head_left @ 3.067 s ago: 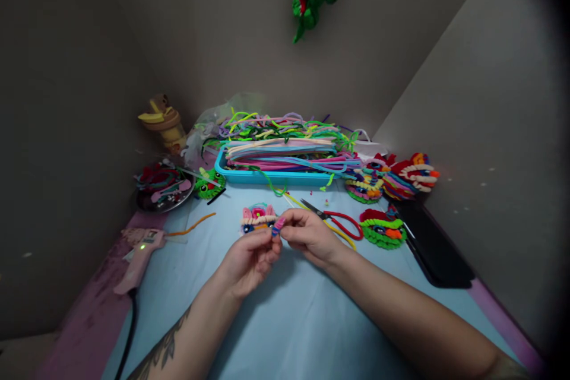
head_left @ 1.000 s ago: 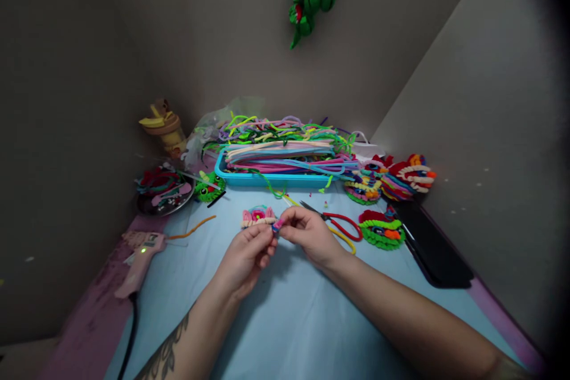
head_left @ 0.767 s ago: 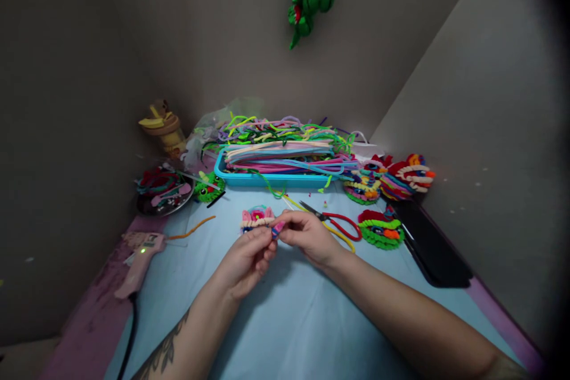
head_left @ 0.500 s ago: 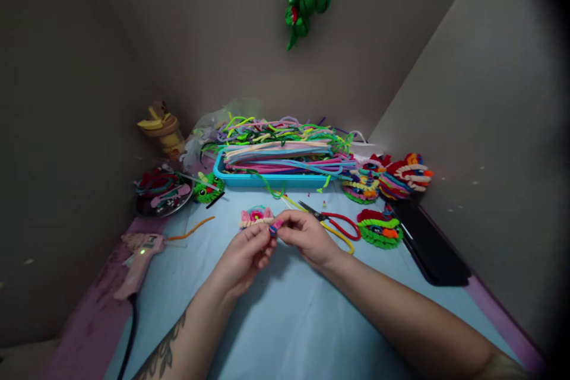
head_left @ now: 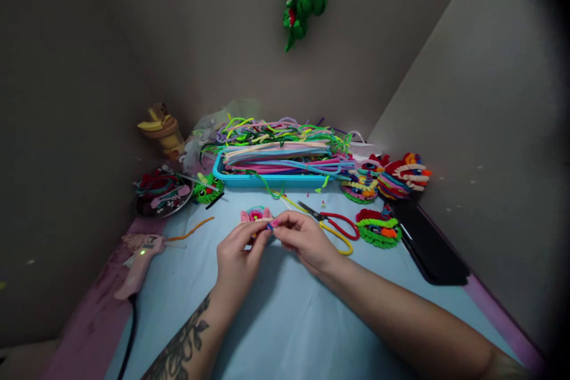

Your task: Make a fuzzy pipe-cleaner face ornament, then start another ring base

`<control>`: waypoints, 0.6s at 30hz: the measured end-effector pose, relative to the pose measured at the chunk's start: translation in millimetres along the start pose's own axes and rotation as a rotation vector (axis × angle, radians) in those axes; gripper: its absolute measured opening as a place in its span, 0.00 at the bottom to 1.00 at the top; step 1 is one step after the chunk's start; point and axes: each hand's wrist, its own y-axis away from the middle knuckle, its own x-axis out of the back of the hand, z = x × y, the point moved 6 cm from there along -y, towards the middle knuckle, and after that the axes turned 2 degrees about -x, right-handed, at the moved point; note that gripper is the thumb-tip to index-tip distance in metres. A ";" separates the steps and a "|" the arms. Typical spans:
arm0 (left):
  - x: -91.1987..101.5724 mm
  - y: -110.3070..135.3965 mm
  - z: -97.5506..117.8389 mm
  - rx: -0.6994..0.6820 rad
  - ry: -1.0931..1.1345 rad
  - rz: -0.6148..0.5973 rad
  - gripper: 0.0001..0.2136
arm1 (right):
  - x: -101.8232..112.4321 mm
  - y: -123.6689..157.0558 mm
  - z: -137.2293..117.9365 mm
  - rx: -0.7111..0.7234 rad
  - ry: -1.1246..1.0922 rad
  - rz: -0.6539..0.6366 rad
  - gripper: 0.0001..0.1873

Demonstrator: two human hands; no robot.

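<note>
Between my two hands is a small pink and blue pipe-cleaner piece (head_left: 272, 225), pinched at its ends. My left hand (head_left: 241, 252) grips its left side with thumb and fingertips, the back of the hand turned up. My right hand (head_left: 307, 239) pinches the pink end on the right. Just behind my fingers lies a pink pipe-cleaner figure (head_left: 256, 214), partly hidden by my left hand. Scissors with one red and one yellow handle (head_left: 341, 222) rest beyond my right hand, blades pointing up and left.
A blue tray (head_left: 276, 180) heaped with pipe cleaners stands at the back. A pink glue gun (head_left: 141, 261) with a lit green light and a metal bowl (head_left: 167, 214) are on the left. Bird-like pipe-cleaner pieces (head_left: 379, 230) and a black flat object (head_left: 431, 249) lie on the right.
My left hand has rolled over, its back now facing up and its fingers straighter on the small piece. My right hand keeps its pinch almost in place.
</note>
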 end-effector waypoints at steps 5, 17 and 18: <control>-5.9 1.1 -14.6 0.187 0.129 0.010 0.07 | -3.6 -0.5 -6.3 0.047 0.068 -0.038 0.11; -32.9 3.9 -28.2 0.608 0.666 -0.245 0.16 | 7.9 -6.1 -12.5 0.163 0.233 0.025 0.07; -33.8 4.9 -27.1 0.641 0.706 -0.256 0.16 | 8.6 -6.5 -12.8 0.160 0.239 0.032 0.07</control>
